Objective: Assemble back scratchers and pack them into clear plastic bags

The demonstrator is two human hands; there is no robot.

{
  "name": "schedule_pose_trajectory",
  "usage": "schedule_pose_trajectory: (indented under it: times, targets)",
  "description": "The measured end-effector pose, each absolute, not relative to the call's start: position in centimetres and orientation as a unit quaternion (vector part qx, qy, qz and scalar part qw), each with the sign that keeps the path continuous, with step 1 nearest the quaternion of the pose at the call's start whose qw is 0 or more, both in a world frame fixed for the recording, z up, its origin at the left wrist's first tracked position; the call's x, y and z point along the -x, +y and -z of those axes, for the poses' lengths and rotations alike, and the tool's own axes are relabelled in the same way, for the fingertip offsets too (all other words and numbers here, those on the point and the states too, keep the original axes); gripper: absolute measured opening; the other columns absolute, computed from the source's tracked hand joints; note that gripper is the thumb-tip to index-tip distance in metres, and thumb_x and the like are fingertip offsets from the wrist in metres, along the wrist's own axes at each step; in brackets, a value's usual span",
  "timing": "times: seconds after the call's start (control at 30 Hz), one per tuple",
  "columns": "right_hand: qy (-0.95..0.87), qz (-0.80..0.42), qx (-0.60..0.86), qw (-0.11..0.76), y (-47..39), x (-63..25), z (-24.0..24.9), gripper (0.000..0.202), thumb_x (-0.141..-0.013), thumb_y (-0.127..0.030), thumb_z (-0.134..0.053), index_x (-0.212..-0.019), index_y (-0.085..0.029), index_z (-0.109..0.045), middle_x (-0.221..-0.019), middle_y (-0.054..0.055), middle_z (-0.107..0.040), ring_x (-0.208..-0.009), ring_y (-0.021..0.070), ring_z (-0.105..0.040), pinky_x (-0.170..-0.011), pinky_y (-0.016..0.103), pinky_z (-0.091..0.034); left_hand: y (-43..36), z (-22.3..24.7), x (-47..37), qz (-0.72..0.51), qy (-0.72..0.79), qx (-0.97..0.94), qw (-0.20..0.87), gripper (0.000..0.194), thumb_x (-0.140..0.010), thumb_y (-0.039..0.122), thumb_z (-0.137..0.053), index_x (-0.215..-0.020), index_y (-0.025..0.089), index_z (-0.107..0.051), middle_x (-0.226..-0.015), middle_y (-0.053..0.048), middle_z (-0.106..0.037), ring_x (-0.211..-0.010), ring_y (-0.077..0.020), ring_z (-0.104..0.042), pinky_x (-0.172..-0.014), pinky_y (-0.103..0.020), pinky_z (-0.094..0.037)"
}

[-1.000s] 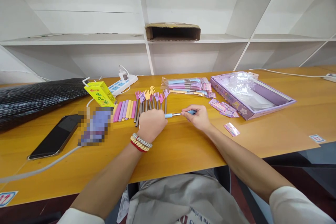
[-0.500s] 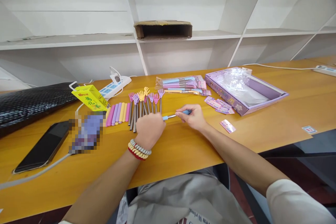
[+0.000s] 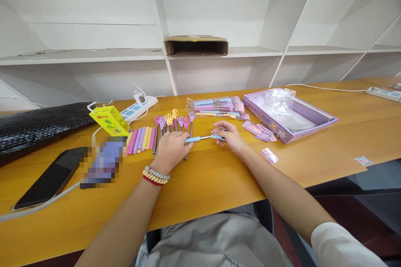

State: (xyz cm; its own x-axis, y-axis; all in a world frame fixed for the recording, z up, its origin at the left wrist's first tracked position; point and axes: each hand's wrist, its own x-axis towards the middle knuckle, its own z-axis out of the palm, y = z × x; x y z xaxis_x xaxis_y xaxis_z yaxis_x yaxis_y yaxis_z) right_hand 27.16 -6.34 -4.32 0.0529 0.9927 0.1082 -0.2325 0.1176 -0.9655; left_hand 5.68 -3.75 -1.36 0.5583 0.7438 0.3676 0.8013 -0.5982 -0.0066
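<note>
A light-blue back scratcher [image 3: 193, 139] is held level above the table between both hands. My left hand [image 3: 172, 147] is closed round its blue handle. Its thin metal rod runs right to a blue hand-shaped head, which the fingers of my right hand [image 3: 230, 137] hold and partly hide. Just behind my left hand lie several back scratcher heads [image 3: 169, 120] on dark metal rods, in pink, purple and yellow. Left of them, a row of loose handle sleeves [image 3: 143, 139] in the same colours lies side by side.
Bagged back scratchers [image 3: 216, 104] lie at the back, beside a purple box [image 3: 290, 133] with clear plastic. Small printed cards [image 3: 268, 155] lie nearer. On the left are a yellow drink carton [image 3: 110, 121], a phone [image 3: 50, 177], a power strip [image 3: 139, 109] and a black bag [image 3: 40, 129].
My left hand has shifted slightly left and turned, baring more of the blue handle. My right fingers have loosened somewhat, so the blue head shows more. The view has tilted up slightly.
</note>
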Motion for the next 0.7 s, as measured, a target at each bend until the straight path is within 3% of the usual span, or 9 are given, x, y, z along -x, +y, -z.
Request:
schedule_pose_trajectory:
  times: [0.13,0.3,0.47,0.7]
  targets:
    - [-0.463,-0.533,0.428,0.564,-6.2,-27.8,4.4,0.025,-0.057,-0.024,-0.072,-0.077,-0.015,-0.060,-0.073,0.003,-0.068,-0.044,0.0104,-0.057,-0.033,0.018,-0.036,-2.7,1.5,-4.8,0.160,-0.426,0.888,0.059,0.032,-0.081,0.047,-0.047,-0.080,0.020,-0.065,-0.080,-0.008,-0.068,-0.080,-0.0226,-0.061,-0.076,-0.035,-0.038]
    - [-0.442,-0.562,0.402,0.572,-6.2,-28.0,4.2,0.025,-0.057,-0.019,-0.068,-0.081,-0.016,-0.061,-0.077,0.004,-0.069,-0.046,0.0118,-0.059,-0.033,0.019,-0.038,-2.5,1.6,-4.5,0.159,-0.420,0.892,0.051,0.035,-0.081,0.050,-0.046,-0.082,0.020,-0.065,-0.082,-0.007,-0.068,-0.080,-0.0217,-0.060,-0.074,-0.033,-0.039]
    - [-0.372,-0.582,0.350,0.633,-6.3,-28.3,3.8,0.034,-0.056,-0.016,-0.068,-0.089,-0.019,-0.057,-0.077,0.003,-0.070,-0.048,0.0125,-0.060,-0.037,0.020,-0.043,-3.7,1.4,-5.2,0.183,-0.407,0.895,0.017,0.031,-0.085,0.046,-0.042,-0.089,0.023,-0.062,-0.086,-0.003,-0.067,-0.077,-0.0185,-0.060,-0.065,-0.028,-0.040]
    - [-0.334,-0.568,0.326,0.678,-5.7,-28.7,3.8,0.032,-0.058,-0.019,-0.070,-0.087,-0.018,-0.055,-0.076,0.003,-0.069,-0.056,0.0132,-0.064,-0.042,0.019,-0.046,-5.1,1.8,-6.4,0.204,-0.359,0.911,-0.006,0.027,-0.088,0.034,-0.038,-0.100,0.021,-0.058,-0.095,-0.004,-0.066,-0.083,-0.0165,-0.061,-0.073,-0.026,-0.043]
